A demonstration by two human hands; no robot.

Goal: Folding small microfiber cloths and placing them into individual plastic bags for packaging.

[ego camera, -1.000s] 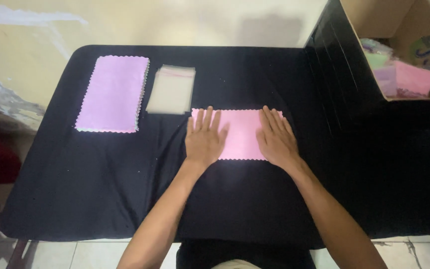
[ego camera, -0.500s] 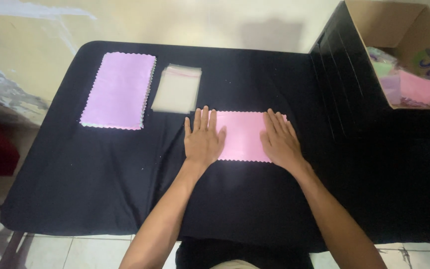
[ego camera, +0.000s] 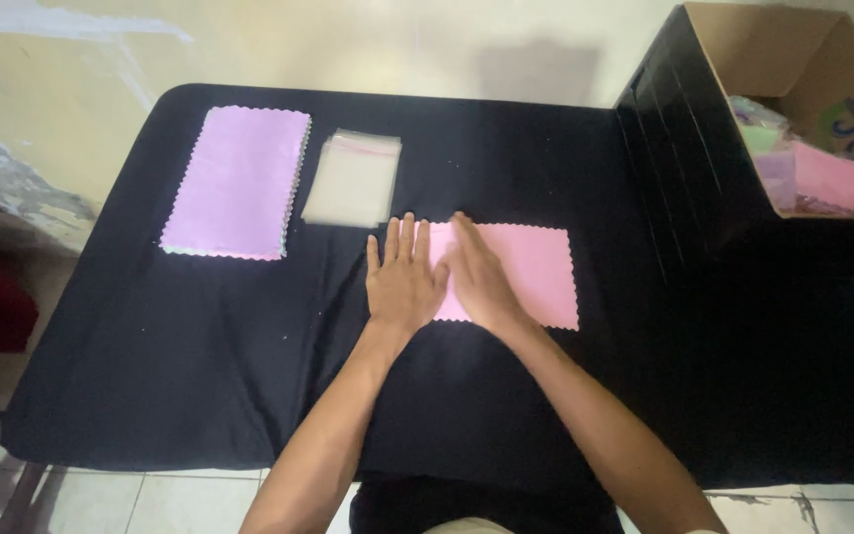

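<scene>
**Pink cloth under both palms, mid-desk**

Cloth [ego camera: 526, 272]: a thin pink rectangle with scalloped, pinked edges, lying flat on the black-covered desk [ego camera: 200, 396]. Its near-left part is under the hands; the right half is bare. Judged light, soft and limp, likely to slide a little on the black cover. It would fold without resistance; best taken by a corner or along a zigzag edge with a pinch, since the middle offers nothing to hold.

Left hand [ego camera: 402, 282]: palm down, fingers straight and close together, pressing at the cloth's left edge. Grip not closed on anything, flat contact only.

Right hand [ego camera: 476, 277]: palm down, just beside the left hand and touching it at the thumb side, lying on the cloth's left portion. Fingers extended, nothing clamped.

Just beyond the left fingertips: a small stack of clear plastic sleeves [ego camera: 353, 178], glossy, square-cornered, thin.

Further left of that: a stack of pink cloths [ego camera: 239, 178], same scalloped edge, with a greenish layer showing at the bottom rim.

Well to the right of the right hand: an open cardboard box [ego camera: 803, 59] with a black outer side, holding packed pink and green pieces.
</scene>
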